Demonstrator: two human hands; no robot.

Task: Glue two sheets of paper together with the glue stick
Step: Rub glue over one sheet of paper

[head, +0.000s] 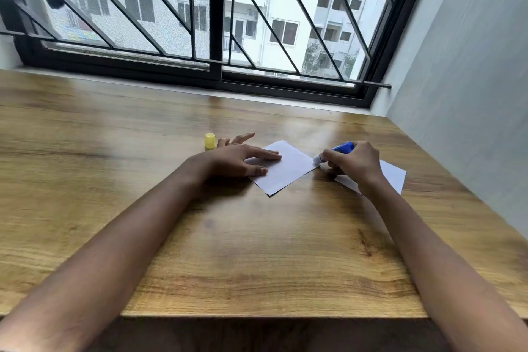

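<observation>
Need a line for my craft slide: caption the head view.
The left hand presses a paper sheet flat; the right hand holds the glue stick at its corner, yellow cap nearby.

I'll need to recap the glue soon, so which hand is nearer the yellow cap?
Left. The left hand lies just right of the cap; the right hand, gripping the glue stick, is much farther right.

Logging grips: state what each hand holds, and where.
The right hand grips the glue stick round its blue barrel; left hand holds nothing, pressing on a paper sheet.
</observation>
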